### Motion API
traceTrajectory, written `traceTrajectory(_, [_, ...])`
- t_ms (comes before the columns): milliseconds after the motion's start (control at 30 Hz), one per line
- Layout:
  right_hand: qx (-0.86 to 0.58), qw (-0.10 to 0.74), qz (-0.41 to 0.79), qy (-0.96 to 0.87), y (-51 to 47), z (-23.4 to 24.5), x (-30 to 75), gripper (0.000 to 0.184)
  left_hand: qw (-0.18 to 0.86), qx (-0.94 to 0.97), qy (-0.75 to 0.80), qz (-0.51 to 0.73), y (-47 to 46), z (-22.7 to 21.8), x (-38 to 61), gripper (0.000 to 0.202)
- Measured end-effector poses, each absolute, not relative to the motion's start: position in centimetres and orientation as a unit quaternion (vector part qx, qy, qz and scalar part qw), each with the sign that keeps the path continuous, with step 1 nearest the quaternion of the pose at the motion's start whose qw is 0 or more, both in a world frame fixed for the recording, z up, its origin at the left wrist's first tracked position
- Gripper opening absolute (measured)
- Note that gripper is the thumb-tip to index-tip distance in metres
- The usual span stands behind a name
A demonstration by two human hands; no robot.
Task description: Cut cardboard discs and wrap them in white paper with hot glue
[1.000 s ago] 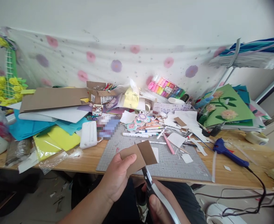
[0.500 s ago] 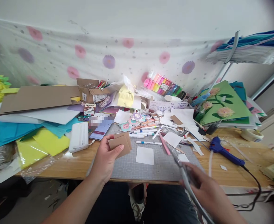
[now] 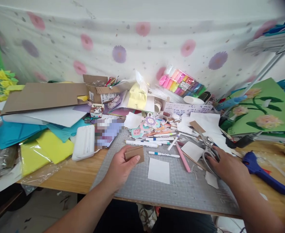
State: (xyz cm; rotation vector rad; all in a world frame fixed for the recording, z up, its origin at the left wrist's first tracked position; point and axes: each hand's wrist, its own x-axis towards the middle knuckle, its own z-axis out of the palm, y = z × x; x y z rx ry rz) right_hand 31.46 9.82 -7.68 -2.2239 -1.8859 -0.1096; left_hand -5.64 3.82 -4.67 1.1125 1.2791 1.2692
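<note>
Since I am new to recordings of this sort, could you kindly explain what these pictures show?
There is no machine here: a person is working bare-handed. Every picture comes from one camera worn on that person's head, looking forward and down. The left hand holds small pieces of brown cardboard, and the right hand holds scissors. On the wooden table lies a grey cutting mat with a white paper square, markers and a pink stick; a blue glue gun lies to the right.
</note>
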Motion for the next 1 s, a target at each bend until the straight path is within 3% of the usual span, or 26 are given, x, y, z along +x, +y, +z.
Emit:
traceTrajectory(133, [-0.743,0.08,-0.123,-0.653,9.1,-6.6,31.8,0.046,0.468,0.52,0.516,0.494,4.4,-5.0,-5.9,0.02])
traceTrajectory(200, [-0.723,0.15,-0.143,-0.659,8.4,-5.4,30.1,0.041,0.485,0.531,0.498,0.485,4.6,-5.4,-5.9,0.021])
traceTrajectory(267, [-0.666,0.278,-0.114,-0.683,7.5,-4.1,26.6,0.034,0.497,0.534,0.497,0.469,4.7,-5.8,-5.8,0.021])
traceTrajectory(367, [-0.471,0.382,0.083,-0.791,6.1,-3.2,19.2,0.026,0.476,0.571,0.507,0.436,4.7,-6.2,-5.3,0.02])
traceTrajectory(433, [-0.406,0.371,0.159,-0.82,5.6,-3.3,14.8,0.033,0.449,0.61,0.498,0.422,4.6,-6.2,-5.0,0.019])
traceTrajectory(533, [-0.385,0.357,0.232,-0.819,5.5,-4.1,11.3,0.025,0.383,0.672,0.498,0.391,4.1,-5.9,-5.4,0.016])
traceTrajectory(633, [-0.393,0.35,0.243,-0.815,5.8,-5.0,10.8,0.016,0.298,0.706,0.554,0.324,3.6,-5.7,-6.9,0.012])
traceTrajectory(733, [-0.394,0.34,0.247,-0.817,6.1,-5.7,11.1,0.011,0.285,0.706,0.581,0.288,3.3,-5.6,-8.6,0.01])
traceTrajectory(800, [-0.394,0.34,0.248,-0.817,6.1,-6.2,11.1,0.011,0.276,0.716,0.574,0.287,3.2,-5.8,-9.3,0.002])
traceTrajectory(1000, [-0.426,0.362,0.25,-0.79,6.3,-7.1,10.4,0.022,0.208,0.752,0.563,0.272,3.3,-6.5,-9.4,0.015])
